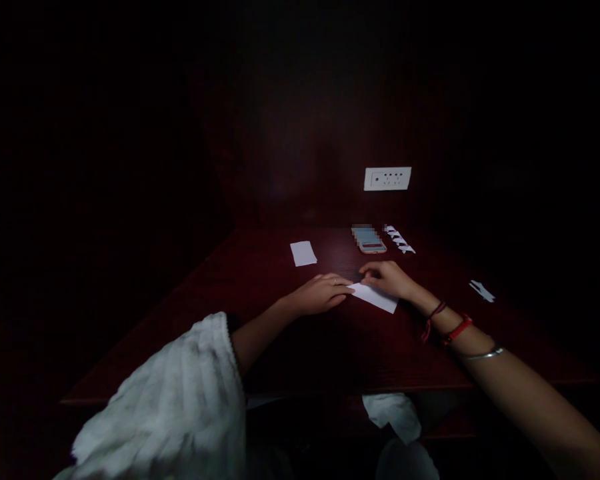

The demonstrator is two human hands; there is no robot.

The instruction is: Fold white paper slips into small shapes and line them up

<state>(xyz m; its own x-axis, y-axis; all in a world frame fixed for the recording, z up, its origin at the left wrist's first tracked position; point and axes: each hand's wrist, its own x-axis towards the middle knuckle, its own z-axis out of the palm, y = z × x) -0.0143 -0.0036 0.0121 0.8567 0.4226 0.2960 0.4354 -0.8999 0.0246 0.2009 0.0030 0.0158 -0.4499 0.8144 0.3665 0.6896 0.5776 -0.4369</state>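
A white sheet of paper (377, 298) lies on the dark red table (280, 347) in front of me. My left hand (323, 293) rests flat with its fingertips on the sheet's left corner; a ring shows on one finger. My right hand (387, 279) lies over the sheet's upper edge with fingers curled down onto it. Red and dark bands and a metal bangle circle my right wrist (455, 330). A fluffy white sleeve (180, 407) covers my left upper arm.
Another white paper (303, 253) lies further back. A phone (370, 240) sits beside a row of small folded paper pieces (399, 239). One more folded piece (481, 290) lies at the right. A white socket plate (387, 179) is on the back wall. The surroundings are very dark.
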